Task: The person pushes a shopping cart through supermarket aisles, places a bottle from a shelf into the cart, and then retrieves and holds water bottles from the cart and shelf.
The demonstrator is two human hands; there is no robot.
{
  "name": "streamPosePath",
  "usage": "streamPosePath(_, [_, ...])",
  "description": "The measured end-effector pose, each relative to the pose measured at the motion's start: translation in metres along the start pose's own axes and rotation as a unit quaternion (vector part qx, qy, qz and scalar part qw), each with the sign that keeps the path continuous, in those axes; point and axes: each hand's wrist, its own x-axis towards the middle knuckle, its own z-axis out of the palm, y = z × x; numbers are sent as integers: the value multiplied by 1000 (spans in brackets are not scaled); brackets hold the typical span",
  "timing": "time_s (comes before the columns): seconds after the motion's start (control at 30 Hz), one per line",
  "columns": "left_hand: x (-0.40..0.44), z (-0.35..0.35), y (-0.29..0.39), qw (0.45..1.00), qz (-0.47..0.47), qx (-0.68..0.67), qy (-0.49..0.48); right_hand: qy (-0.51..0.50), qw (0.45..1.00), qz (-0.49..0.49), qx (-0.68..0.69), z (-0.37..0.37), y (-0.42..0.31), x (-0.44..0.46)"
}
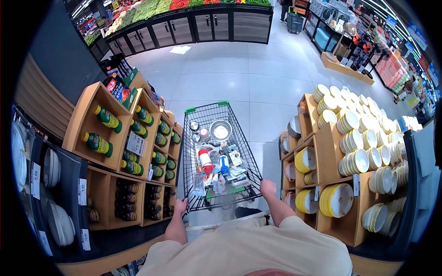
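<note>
A black wire shopping cart [188,152] with green corners stands in front of me. My left hand [181,206] is closed at its near left corner, and my right hand [268,188] is closed in a fist at the near right corner. Their undersides are hidden. Inside the basket lie a round metal bowl-like item [220,130], a red-and-white bottle [205,161], a blue-and-white bottle-shaped item [223,164] and several packaged goods. A clear plastic pack [198,184] rests near the left wall.
Wooden shelves with green bottles [107,117] and dark jars [128,198] flank the cart on the left. To the right, shelves hold stacked bowls [363,122] and yellow-edged plates [336,200]. Pale floor tiles [221,73] stretch ahead to a vegetable stand [193,28].
</note>
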Motion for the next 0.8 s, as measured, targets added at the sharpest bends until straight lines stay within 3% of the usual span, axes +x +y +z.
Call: streamPosePath(0.8, [-31,2,-34,996,-51,-44,53,14,995,-87,-40,-11,-34,20])
